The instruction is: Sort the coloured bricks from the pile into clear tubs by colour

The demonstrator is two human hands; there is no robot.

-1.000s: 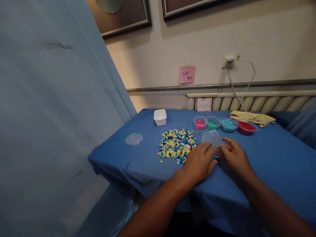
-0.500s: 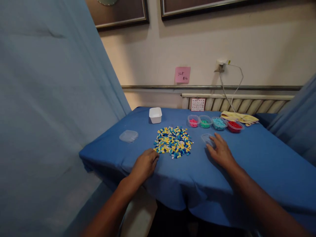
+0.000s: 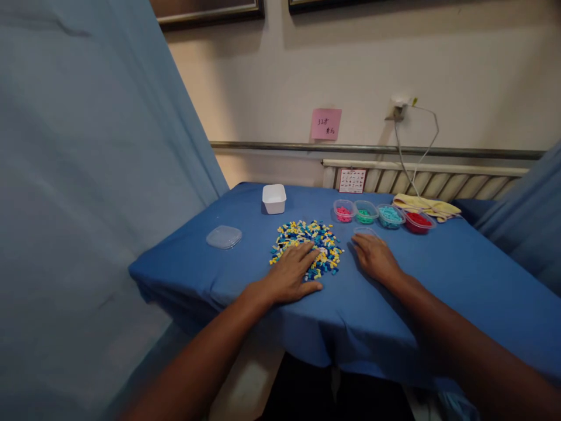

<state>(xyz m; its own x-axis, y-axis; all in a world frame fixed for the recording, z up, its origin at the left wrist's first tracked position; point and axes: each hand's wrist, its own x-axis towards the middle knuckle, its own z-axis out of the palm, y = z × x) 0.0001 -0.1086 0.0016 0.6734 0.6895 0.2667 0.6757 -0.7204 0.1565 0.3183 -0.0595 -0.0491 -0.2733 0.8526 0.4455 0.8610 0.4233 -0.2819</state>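
My left hand (image 3: 293,270) lies palm down on the near part of a pile of small blue, teal, yellow and white pieces (image 3: 326,237), fingers stretched and thumb out to the right. Its palm hides some of the pieces. To the right of the pile, my right hand (image 3: 376,257) reaches over the blue cloth with its fingers extended. Just beyond its fingertips shows the rim of a clear tub (image 3: 366,231), mostly covered by the hand. Whether the fingers touch the tub, I cannot tell.
A white tub (image 3: 274,200) stands behind the pile. A clear lid (image 3: 224,237) lies left. Clear tubs hold pink pieces (image 3: 344,214), green pieces (image 3: 364,216), light-blue pieces (image 3: 391,217) and red pieces (image 3: 418,221). A yellow cloth (image 3: 427,206) sits at the back right.
My left hand has moved right from the pile's edge onto the pieces and spread out. My right hand has shifted left, covering more of the clear tub. The view has tilted down slightly.
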